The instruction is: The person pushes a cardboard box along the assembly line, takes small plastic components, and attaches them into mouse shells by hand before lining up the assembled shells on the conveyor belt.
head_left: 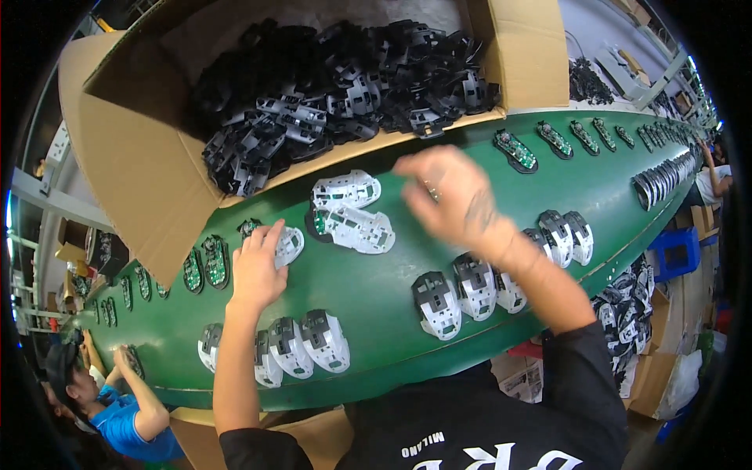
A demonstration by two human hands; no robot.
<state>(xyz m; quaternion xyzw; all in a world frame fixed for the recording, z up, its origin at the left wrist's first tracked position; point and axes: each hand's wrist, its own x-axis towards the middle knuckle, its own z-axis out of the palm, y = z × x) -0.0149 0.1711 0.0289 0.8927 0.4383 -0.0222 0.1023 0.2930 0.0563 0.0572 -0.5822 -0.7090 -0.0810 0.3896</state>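
My left hand lies flat on the green conveyor belt, fingers spread over a white mouse base with a circuit board. Blurred with motion, my right hand hovers above the belt, right of two white mouse bases; whether it holds a small part I cannot tell. Groups of assembled white and black mouse bases sit near me at left and right.
A large cardboard box full of black plastic parts stands beyond the belt. Black bases with green boards ride the belt's far edge. Another person in blue works at lower left. A blue stool stands at right.
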